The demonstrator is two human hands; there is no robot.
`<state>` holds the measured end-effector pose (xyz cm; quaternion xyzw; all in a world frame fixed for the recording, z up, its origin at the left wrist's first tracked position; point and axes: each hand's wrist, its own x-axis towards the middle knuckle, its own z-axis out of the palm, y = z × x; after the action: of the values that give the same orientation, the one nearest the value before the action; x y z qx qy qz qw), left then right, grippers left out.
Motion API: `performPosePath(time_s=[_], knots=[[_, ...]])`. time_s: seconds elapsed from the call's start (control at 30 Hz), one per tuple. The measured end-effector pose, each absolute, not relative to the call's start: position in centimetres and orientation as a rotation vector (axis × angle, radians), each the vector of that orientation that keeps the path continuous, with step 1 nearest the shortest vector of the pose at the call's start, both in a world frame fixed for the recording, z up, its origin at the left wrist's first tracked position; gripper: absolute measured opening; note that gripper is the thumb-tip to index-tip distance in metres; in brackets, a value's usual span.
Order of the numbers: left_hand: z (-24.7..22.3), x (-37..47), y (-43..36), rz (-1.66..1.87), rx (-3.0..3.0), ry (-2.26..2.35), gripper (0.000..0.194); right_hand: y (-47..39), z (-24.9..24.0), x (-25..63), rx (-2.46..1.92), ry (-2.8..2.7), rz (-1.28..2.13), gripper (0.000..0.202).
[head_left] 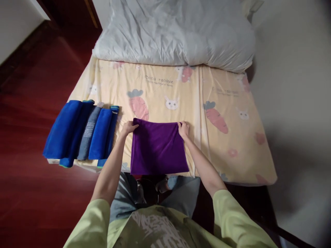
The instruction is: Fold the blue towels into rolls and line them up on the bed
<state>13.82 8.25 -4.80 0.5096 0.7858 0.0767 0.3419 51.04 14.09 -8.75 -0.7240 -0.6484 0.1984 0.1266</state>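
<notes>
A purple cloth (159,148) lies spread in a rough rectangle at the near edge of the bed, its lower edge by my knees. My left hand (129,127) pinches its far left corner. At the far right corner, my right hand (183,129) has its fingers closed on the cloth. Left of my left forearm, several folded or rolled towels lie side by side: a wide blue towel (62,129), a grey-blue towel with white lettering (89,134), and another blue towel (100,133) among them.
The bed has a yellow sheet (165,91) printed with carrots and rabbits. A bunched pale grey quilt (176,31) covers its far end. Dark red floor (28,137) lies to the left, and a pale wall (297,86) stands on the right.
</notes>
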Motion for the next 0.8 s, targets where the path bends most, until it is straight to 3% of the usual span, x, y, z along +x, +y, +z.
performPosePath(time_s=[0.2, 0.33, 0.47, 0.63, 0.8], knots=[[-5.6, 14.0, 7.8, 0.537, 1.336, 2.187, 0.023, 14.6, -8.6, 51.4, -2.146, -1.879, 0.495, 0.036], [-6.5, 15.8, 6.7, 0.681, 1.356, 2.264, 0.033, 14.1, -8.0, 50.7, -2.139, -1.918, 0.463, 0.037], [-6.4, 19.3, 4.2, 0.853, 1.478, 2.397, 0.042, 10.0, -6.5, 48.3, -1.938, -2.079, 0.199, 0.049], [-7.4, 23.7, 0.4, 0.643, 2.143, 1.84, 0.054, 3.4, -6.2, 45.6, -1.472, -2.571, 0.353, 0.055], [-9.0, 24.3, -0.5, 0.568, 2.094, 1.898, 0.062, 2.9, -8.1, 46.8, -1.559, -2.538, 0.43, 0.059]])
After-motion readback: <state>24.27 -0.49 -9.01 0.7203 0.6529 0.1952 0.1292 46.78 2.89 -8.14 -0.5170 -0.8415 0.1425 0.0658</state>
